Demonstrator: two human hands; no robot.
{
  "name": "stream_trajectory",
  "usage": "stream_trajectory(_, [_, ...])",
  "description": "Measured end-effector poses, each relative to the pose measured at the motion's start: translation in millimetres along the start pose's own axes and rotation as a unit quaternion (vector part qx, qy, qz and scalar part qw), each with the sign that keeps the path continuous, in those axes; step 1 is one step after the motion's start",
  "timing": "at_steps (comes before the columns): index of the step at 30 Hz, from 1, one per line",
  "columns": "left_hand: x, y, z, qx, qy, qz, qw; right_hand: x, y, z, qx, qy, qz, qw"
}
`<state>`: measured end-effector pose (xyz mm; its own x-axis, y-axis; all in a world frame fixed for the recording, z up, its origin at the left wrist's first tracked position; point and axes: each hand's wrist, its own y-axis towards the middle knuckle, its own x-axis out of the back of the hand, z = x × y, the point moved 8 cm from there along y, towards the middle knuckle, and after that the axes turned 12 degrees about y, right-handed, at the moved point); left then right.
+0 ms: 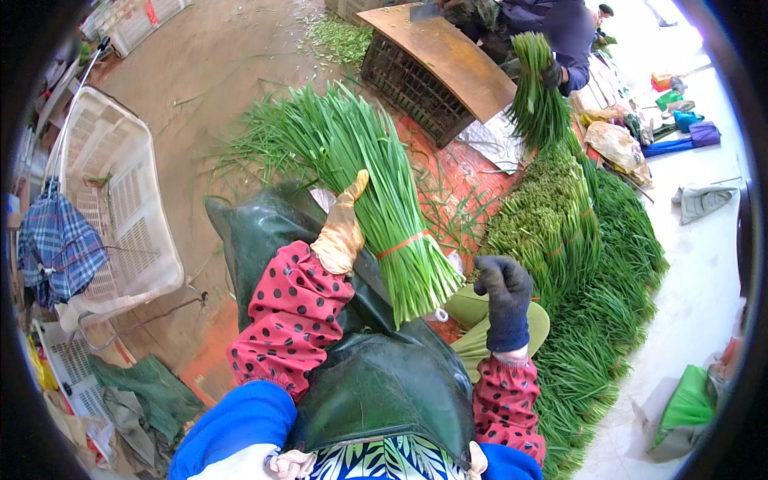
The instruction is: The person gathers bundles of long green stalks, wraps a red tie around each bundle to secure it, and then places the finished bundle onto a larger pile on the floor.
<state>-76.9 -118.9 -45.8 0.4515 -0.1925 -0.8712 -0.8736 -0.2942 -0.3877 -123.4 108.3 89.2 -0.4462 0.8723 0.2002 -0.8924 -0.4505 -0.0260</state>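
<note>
A bundle of long flat green leaves, apparently garlic chives [390,204], lies tilted over my lap, with an orange-red band around it near its pale cut end. My left hand [343,225], in a soiled yellowish glove, is at the bundle's left side, its fingers partly hidden by the leaves. To the right of the cut end, my right hand [505,294] is raised in a dark glove, fingers curled, with nothing visible held in it. A dark green waterproof apron [384,390] covers my lap.
Banded green bundles [558,222] are stacked at my right beside more leafy bundles [588,360]. Ahead, a co-worker's gloved hand [553,75] holds a bundle beside a board [444,54] on a dark crate [414,87]. A white plastic crate [129,198] and folded checked umbrella [60,243] are at left.
</note>
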Motion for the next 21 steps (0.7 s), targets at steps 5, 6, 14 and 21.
stream_trajectory(5, [11.3, 7.9, 4.3, 0.023, -0.015, -0.020, 0.999, -56.0, -22.8, 46.1, 0.259, -0.297, 0.119, 0.911])
stream_trajectory(6, [8.1, 6.6, 4.6, 0.024, -0.013, -0.026, 0.999, -65.8, -24.5, 40.7, 0.248, -0.351, 0.142, 0.892])
stream_trajectory(14, [14.6, 10.9, 5.4, 0.016, -0.007, -0.029, 0.999, -77.9, -8.5, 15.0, 0.226, -0.325, 0.195, 0.897])
stream_trajectory(21, [1.1, 6.2, 12.7, 0.051, -0.011, -0.004, 0.999, -77.5, 35.2, -21.1, 0.126, -0.239, 0.168, 0.948])
